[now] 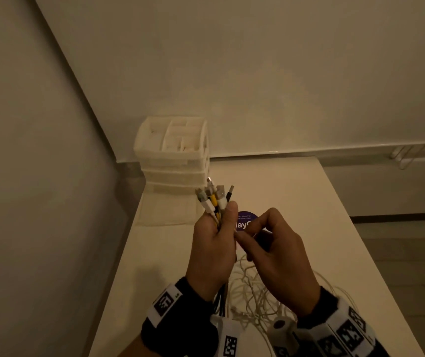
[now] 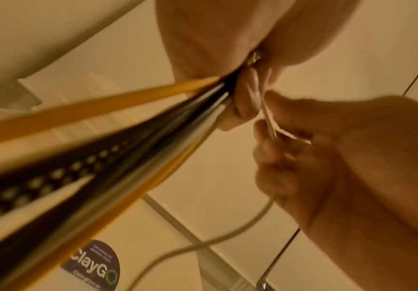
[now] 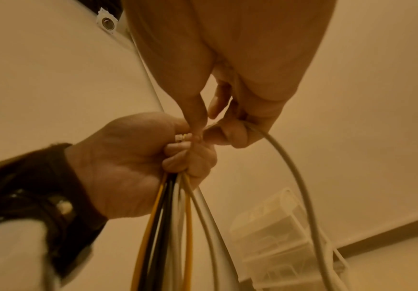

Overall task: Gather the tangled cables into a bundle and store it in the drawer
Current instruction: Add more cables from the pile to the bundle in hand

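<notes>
Above the white table (image 1: pixel 296 202), the left hand (image 1: pixel 212 251) is gripping a bundle of cables (image 1: pixel 215 199), plugs pointing up toward the drawer unit (image 1: pixel 173 155). Beside it, the right hand (image 1: pixel 281 258) is pinching a white cable (image 3: pixel 300 177), whose slack is lying tangled on the table.

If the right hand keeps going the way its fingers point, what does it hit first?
Most likely the left hand: the right hand points left, fingertips already against it, pinching a white cable beside the gripped cable bundle.

Plain indoor room, likely an office or shared workspace.
A white table (image 1: pixel 296 202) against bare walls (image 1: pixel 257 60) carries a plastic drawer unit (image 1: pixel 173 155) and a "ClayGo" clean-up sticker (image 2: pixel 92 264).
</notes>
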{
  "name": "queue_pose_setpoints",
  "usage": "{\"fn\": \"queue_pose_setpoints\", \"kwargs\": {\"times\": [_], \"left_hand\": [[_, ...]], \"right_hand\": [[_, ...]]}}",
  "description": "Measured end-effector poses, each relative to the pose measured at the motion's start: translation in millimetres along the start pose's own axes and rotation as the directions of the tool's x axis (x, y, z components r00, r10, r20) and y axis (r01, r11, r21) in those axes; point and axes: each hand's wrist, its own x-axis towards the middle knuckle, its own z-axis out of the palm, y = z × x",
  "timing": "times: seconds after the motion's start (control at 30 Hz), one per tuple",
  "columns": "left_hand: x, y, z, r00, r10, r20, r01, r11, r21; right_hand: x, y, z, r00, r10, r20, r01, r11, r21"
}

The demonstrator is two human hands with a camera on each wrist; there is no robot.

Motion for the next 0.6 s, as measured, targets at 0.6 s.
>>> {"fn": "queue_pose_setpoints", "kwargs": {"times": [0.6], "left_hand": [[9.3, 36.7, -56.7, 0.975, 0.106, -0.194, -0.170, 0.922, -0.348]], "right_hand": [[-9.7, 69.0, -4.0, 0.963, 0.032, 0.267, -0.043, 0.998, 0.037]]}}
